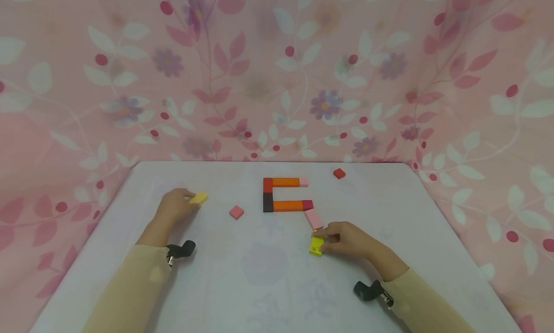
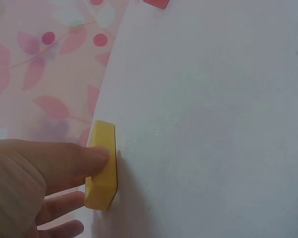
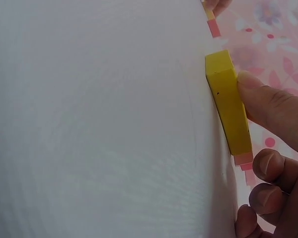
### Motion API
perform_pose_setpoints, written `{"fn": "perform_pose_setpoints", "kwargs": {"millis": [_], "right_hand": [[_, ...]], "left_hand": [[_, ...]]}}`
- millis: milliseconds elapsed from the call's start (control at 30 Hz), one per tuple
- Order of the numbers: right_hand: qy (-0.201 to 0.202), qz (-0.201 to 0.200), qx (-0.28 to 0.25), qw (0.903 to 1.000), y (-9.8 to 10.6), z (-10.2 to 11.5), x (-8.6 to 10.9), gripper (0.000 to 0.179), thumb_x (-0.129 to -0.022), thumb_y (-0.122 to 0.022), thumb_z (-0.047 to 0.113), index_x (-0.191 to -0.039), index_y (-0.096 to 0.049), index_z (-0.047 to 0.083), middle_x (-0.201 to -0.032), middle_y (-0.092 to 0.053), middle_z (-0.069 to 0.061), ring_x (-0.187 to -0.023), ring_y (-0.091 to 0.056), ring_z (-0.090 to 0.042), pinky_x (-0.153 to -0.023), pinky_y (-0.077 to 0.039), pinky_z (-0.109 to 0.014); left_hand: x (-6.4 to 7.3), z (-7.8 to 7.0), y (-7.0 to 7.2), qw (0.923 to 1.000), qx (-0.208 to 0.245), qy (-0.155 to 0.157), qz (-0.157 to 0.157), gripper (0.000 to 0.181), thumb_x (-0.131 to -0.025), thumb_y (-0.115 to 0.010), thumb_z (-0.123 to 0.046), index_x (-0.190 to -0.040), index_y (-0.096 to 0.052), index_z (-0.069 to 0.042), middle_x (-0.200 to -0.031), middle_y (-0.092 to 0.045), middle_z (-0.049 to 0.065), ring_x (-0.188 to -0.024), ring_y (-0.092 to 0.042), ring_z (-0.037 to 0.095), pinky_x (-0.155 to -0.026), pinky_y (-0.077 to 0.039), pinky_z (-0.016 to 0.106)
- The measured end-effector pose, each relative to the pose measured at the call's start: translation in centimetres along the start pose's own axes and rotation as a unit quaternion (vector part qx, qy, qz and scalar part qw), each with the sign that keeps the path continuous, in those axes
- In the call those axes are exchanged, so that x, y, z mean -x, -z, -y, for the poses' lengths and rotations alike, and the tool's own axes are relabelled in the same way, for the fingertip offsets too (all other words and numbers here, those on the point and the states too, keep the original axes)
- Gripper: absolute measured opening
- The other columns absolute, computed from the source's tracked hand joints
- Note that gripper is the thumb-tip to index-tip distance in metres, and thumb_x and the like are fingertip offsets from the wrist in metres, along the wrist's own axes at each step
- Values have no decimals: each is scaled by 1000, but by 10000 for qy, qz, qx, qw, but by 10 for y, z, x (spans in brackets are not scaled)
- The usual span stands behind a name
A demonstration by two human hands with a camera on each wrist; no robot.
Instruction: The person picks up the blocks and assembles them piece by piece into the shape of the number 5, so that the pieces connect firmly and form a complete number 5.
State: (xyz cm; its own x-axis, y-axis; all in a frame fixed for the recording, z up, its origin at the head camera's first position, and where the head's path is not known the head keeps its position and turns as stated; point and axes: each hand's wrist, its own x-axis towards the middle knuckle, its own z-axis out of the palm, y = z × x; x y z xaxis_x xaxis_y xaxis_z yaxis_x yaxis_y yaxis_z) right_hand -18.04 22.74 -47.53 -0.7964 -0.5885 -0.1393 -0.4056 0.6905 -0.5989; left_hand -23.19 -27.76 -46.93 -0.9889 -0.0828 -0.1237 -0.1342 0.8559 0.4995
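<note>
Beige sleeves (image 1: 125,287) foreground | right hand (image 1: 348,240) gripping bright yellow block (image 1: 316,247) beside oblong pink block (image 1: 313,219) | left hand (image 1: 175,205) pinching pale yellow block (image 1: 200,198) | tabletop (image 1: 225,285) white

Smooth, painted-looking surfaces mark a bright yellow block (image 3: 231,111) and a paler yellow block (image 2: 104,187) above a smooth, largely matt white tabletop (image 1: 225,280), backed by matt floral cloth (image 1: 259,78). Matt fabric sleeves (image 1: 130,285) meet black, plastic-looking wrist devices (image 1: 367,290) with shiny, metal-looking fittings (image 1: 386,298).
</note>
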Motion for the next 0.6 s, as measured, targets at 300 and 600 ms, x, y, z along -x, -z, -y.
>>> {"fn": "perform_pose_setpoints", "kwargs": {"millis": [300,600], "right_hand": [[147,-70,-29,9999,2,1,1,41,-85,-80,36,-124,-72,31,-72,-49,11,-70,-50,-9,-59,-43,-22],[-6,-13,-66,10000,-1,0,0,41,-84,-80,38,-124,-72,34,-75,-53,10,-72,-52,-10,-60,-45,-22]], "left_hand": [[1,0,-2,9991,-153,-343,-188,44,-89,-71,-20,-120,-65,10,-141,-46,35,-132,-39,53,-113,-29,60],[5,1,-1,9978,-29,-604,-284,40,-88,-71,-16,-116,-67,12,-141,-50,31,-133,-39,52,-112,-29,60]]}}
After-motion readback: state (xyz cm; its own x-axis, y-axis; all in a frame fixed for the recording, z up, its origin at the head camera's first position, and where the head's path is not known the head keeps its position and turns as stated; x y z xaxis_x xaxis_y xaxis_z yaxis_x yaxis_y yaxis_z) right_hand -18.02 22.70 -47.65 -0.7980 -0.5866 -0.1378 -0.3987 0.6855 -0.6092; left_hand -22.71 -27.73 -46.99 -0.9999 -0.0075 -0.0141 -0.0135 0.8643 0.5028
